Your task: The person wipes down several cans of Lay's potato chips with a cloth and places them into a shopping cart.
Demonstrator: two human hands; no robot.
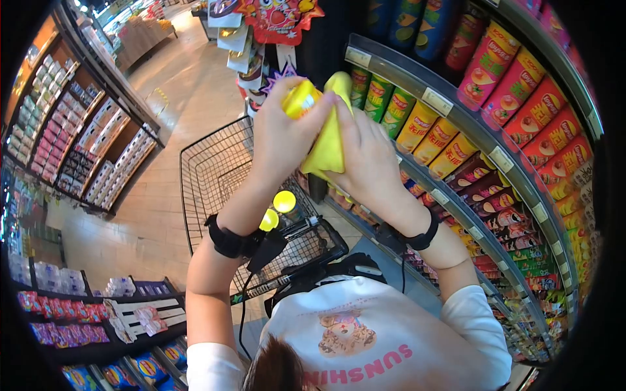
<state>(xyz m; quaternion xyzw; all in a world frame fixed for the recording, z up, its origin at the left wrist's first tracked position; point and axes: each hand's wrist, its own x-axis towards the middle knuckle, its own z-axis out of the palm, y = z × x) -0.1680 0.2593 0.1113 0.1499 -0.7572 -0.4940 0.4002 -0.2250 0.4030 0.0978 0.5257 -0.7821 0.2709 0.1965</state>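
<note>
My left hand [279, 130] is wrapped around a yellow chip canister [301, 99], raised above the shopping cart [218, 153]. My right hand [370, 146] grips a yellow cloth [326, 151], bunched and pressed close against the canister. Part of the canister is hidden behind my fingers and the cloth. Below my wrists, inside the cart, stand containers with bright yellow lids [284, 201]. Black bands with small devices circle both wrists.
Shelves of chip canisters [417, 127] curve along the right, with taller pink canisters [489, 64] above. A hanging display [280, 19] stands ahead. On the left are shelves of packaged goods [62, 127] and bagged snacks [72, 319]; tiled floor [140, 189] lies between.
</note>
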